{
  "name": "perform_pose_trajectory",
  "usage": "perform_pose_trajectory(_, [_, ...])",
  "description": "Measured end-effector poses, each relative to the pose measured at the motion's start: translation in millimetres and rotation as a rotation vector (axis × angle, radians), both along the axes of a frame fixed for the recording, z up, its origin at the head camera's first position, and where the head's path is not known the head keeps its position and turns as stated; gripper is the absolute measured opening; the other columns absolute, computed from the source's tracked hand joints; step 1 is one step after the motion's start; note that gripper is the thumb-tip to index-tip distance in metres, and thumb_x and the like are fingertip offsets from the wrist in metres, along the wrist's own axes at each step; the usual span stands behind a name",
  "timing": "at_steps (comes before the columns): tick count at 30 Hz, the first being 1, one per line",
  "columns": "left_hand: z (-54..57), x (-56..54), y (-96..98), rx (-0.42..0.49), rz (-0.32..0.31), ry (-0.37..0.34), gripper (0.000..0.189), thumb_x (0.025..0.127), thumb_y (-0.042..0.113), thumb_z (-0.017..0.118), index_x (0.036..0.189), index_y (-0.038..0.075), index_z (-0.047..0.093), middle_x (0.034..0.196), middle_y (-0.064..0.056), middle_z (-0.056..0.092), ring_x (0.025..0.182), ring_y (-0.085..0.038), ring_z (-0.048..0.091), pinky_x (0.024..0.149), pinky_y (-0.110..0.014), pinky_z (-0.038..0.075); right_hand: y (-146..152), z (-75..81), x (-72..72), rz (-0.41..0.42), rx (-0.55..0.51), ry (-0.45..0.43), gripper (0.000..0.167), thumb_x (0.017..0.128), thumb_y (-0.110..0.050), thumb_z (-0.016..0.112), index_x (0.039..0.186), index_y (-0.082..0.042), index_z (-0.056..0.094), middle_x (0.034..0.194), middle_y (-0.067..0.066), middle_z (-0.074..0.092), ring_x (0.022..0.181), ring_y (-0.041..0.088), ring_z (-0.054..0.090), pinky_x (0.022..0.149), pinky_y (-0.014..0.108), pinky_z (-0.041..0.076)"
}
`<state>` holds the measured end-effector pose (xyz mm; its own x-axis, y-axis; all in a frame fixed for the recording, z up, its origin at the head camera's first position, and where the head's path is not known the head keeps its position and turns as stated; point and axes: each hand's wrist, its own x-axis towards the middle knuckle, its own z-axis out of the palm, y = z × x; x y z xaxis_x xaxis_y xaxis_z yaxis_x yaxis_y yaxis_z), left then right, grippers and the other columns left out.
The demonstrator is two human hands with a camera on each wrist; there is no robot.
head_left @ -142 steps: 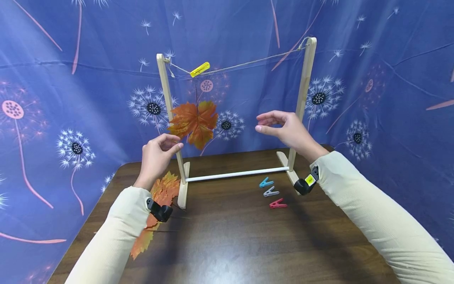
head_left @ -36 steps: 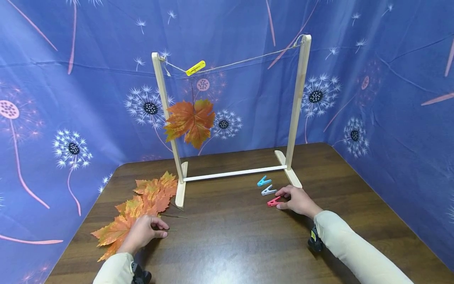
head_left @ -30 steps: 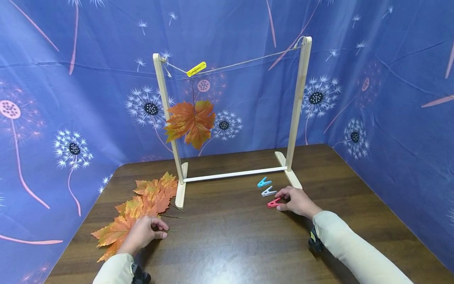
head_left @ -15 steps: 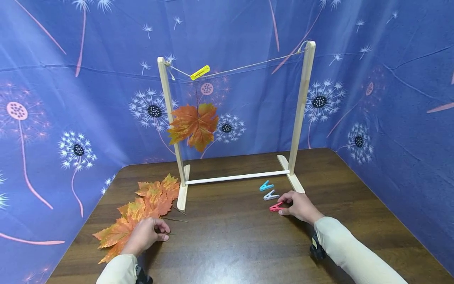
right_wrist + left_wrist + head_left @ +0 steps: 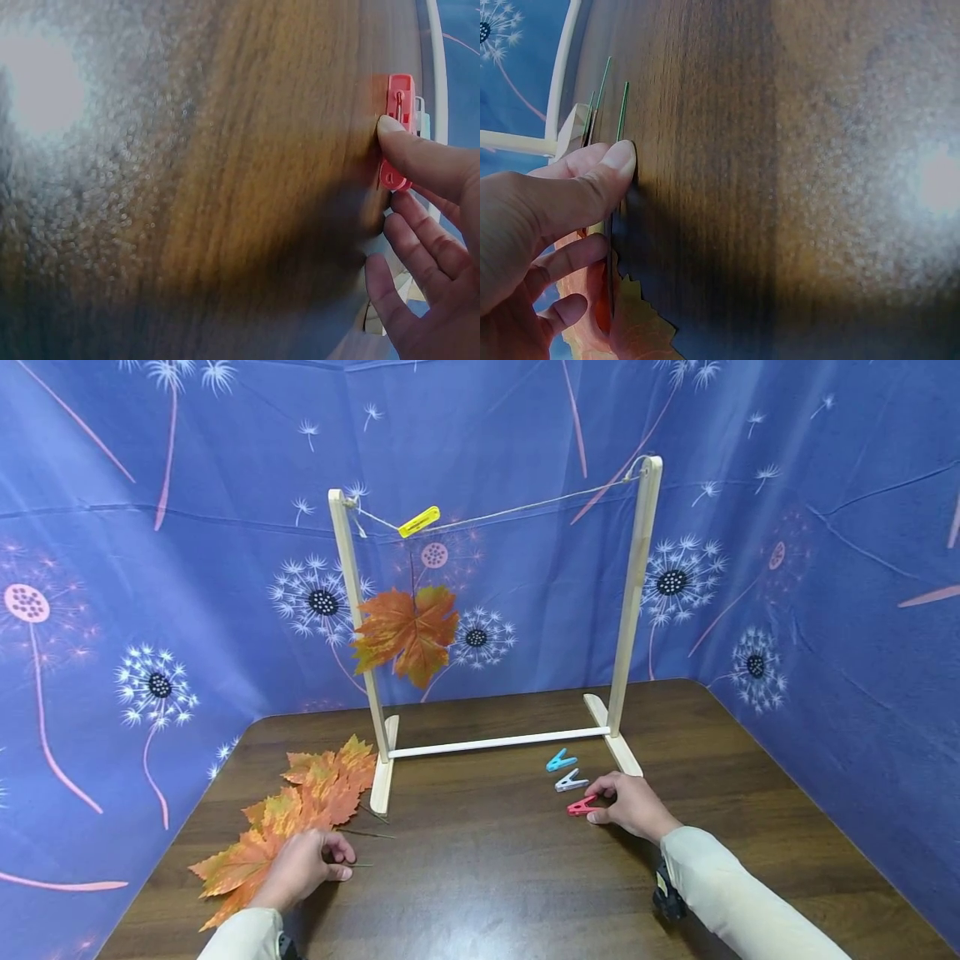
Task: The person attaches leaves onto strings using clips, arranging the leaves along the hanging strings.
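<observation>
My left hand (image 5: pixel 303 867) is low over the nearest orange maple leaf (image 5: pixel 234 865), thumb and index finger pinching its thin green stem (image 5: pixel 622 111). The leaf lies on the table, partly under the hand. On the right, my right hand (image 5: pixel 635 806) pinches a red clothespin (image 5: pixel 580 807) between thumb and fingers, at table level. Just behind it lie a white clothespin (image 5: pixel 571 781) and a blue clothespin (image 5: pixel 560 761). Several more maple leaves (image 5: pixel 330 785) overlap at the left, stems pointing right.
A wooden frame (image 5: pixel 632 610) stands at the back with a sagging string (image 5: pixel 525 508) across its top. From the string hangs one maple leaf (image 5: pixel 408 631) on a yellow clothespin (image 5: pixel 419 522). A white rod (image 5: pixel 498 743) joins the feet. Blue patterned cloth (image 5: pixel 525 602) surrounds the table.
Both hands have come down from beside the hanging leaf, the left to a leaf stem, the right to the red clothespin. Over the last second they barely move; the view tilts slightly.
</observation>
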<state>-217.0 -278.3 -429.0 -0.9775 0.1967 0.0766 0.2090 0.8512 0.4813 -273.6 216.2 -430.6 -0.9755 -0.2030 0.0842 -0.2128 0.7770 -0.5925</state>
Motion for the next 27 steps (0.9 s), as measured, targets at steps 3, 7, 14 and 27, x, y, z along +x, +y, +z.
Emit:
perform_pose_trajectory(3, [0.5, 1.5, -1.0, 0.006, 0.001, 0.0, 0.025, 0.069, 0.009, 0.091, 0.074, 0.021, 0.07, 0.07, 0.011, 0.056, 0.065, -0.003, 0.047, 0.062, -0.027, 0.039, -2.1, 1.3, 1.3, -0.005, -0.004, -0.003, 0.027, 0.073, -0.009, 0.091, 0.095, -0.01, 0.076, 0.094, 0.004, 0.066, 0.089, 0.024, 0.059, 0.08, 0.043, 0.047])
perform_pose_trajectory(7, [1.2, 2.8, -0.2, -0.001, 0.016, -0.01, 0.026, 0.069, 0.009, 0.091, 0.074, 0.021, 0.069, 0.07, 0.011, 0.055, 0.065, -0.004, 0.046, 0.062, -0.028, 0.038, -2.8, 1.5, 2.7, -0.005, -0.014, 0.007, 0.027, 0.072, -0.008, 0.091, 0.094, -0.008, 0.076, 0.093, 0.005, 0.066, 0.088, 0.024, 0.059, 0.08, 0.043, 0.047])
perform_pose_trajectory(14, [1.9, 2.0, 2.3, -0.021, 0.03, -0.02, 0.027, 0.069, 0.008, 0.091, 0.074, 0.022, 0.068, 0.068, 0.011, 0.054, 0.063, -0.007, 0.046, 0.063, -0.03, 0.037, -3.7, 1.6, 4.3, -0.014, 0.004, 0.008, 0.027, 0.073, -0.008, 0.091, 0.094, -0.009, 0.075, 0.093, 0.006, 0.066, 0.089, 0.025, 0.059, 0.08, 0.044, 0.047])
perform_pose_trajectory(27, [0.7, 1.5, 2.4, -0.038, 0.01, 0.007, 0.027, 0.068, 0.01, 0.091, 0.073, 0.022, 0.068, 0.067, 0.013, 0.055, 0.062, -0.004, 0.046, 0.062, -0.029, 0.038, 3.2, -2.1, -0.8, 0.018, 0.011, 0.011, 0.028, 0.073, -0.01, 0.091, 0.095, -0.01, 0.075, 0.095, 0.006, 0.067, 0.09, 0.025, 0.06, 0.081, 0.044, 0.047])
